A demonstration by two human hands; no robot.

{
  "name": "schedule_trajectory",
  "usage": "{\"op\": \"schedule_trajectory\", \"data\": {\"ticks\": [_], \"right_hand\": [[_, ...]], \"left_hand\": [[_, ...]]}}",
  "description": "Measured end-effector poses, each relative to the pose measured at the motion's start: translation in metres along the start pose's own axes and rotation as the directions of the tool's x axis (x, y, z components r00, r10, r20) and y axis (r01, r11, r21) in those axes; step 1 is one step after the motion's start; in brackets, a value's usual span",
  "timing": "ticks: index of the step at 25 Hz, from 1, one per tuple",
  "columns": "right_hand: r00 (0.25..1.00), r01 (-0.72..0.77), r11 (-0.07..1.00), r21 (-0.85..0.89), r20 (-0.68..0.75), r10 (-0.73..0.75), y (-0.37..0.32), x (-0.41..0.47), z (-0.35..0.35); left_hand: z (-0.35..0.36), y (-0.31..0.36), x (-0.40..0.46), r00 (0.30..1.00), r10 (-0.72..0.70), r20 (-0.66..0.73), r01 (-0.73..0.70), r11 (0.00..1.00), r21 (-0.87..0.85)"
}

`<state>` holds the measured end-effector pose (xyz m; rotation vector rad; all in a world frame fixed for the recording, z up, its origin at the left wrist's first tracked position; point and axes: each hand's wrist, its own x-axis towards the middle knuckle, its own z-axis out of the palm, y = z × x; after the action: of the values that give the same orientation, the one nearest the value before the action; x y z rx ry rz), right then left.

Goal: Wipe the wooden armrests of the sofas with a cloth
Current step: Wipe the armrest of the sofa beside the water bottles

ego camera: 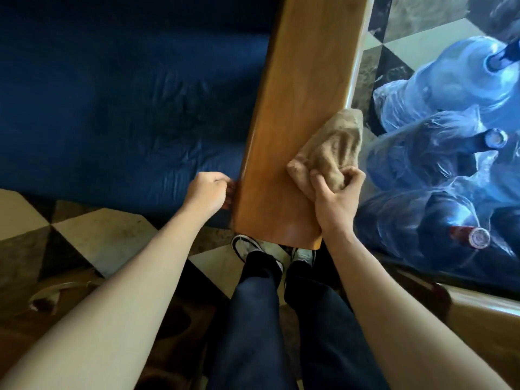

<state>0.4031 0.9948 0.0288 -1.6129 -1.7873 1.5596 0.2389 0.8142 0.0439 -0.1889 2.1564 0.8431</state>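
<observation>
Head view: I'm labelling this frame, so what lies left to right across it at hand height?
Blue sofa seat → left hand → wooden armrest → right hand gripping the cloth → plastic-wrapped water jugs.

— What does the floor [84,229] look like?
— Polished stone tiles in a triangle pattern: cream, grey and black, some of them marbled.
— And the seating?
— A dark blue sofa cushion [126,108] with creased fabric fills the upper left.
— Anything to the right?
— Large blue water jugs [439,153] wrapped in clear plastic stand packed together on the floor. Light catches the wrapping.
— Bottom right?
— A pale wooden edge [484,308], partly seen.
</observation>
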Motion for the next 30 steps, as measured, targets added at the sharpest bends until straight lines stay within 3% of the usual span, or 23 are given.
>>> {"op": "schedule_trajectory", "data": {"ticks": [1, 3, 7, 11, 14, 17, 20, 22, 28, 30], "right_hand": [[0.991, -0.098, 0.992, 0.078, -0.086, 0.105, -0.002, -0.001, 0.003], [0.970, -0.193, 0.970, 0.148, -0.123, 0.212, -0.007, 0.003, 0.003], [0.964, -0.264, 0.963, -0.046, -0.041, 0.262, -0.025, 0.033, 0.012], [0.997, -0.064, 0.944, -0.323, -0.072, 0.043, -0.041, 0.057, 0.032], [0.975, 0.194, 0.757, -0.624, 0.042, -0.216, -0.043, 0.048, 0.049], [0.850, 0.497, 0.445, -0.745, 0.312, -0.425, -0.048, 0.017, 0.081], [0.583, 0.790, 0.093, -0.606, 0.696, -0.419, -0.034, -0.024, 0.105], [0.434, 0.873, -0.036, -0.486, 0.810, -0.395, -0.021, -0.043, 0.103], [0.499, 0.847, 0.130, -0.516, 0.686, -0.529, 0.034, -0.083, 0.033], [0.609, 0.772, 0.250, -0.584, 0.567, -0.555, 0.060, -0.089, -0.001]], "left_hand": [[0.000, -0.001, 0.000, 1.000, 0.005, -0.001, -0.005, 1.000, -0.003], [-0.001, -0.001, -0.002, 1.000, 0.020, 0.012, -0.020, 1.000, -0.023], [-0.005, -0.001, -0.001, 0.999, 0.016, 0.042, -0.013, 0.998, -0.057], [-0.012, 0.003, 0.009, 0.991, -0.003, 0.132, 0.014, 0.996, -0.083], [-0.016, -0.005, 0.010, 0.989, -0.036, 0.145, 0.059, 0.987, -0.151], [-0.021, -0.011, 0.016, 0.993, -0.073, 0.093, 0.096, 0.956, -0.277], [-0.027, -0.012, 0.025, 0.999, -0.045, -0.011, 0.040, 0.952, -0.303], [-0.031, -0.008, 0.027, 0.999, 0.033, -0.031, -0.039, 0.976, -0.216], [-0.014, 0.030, 0.025, 0.952, 0.231, 0.202, -0.243, 0.969, 0.035], [-0.002, 0.042, 0.028, 0.936, 0.241, 0.257, -0.278, 0.953, 0.119]]}}
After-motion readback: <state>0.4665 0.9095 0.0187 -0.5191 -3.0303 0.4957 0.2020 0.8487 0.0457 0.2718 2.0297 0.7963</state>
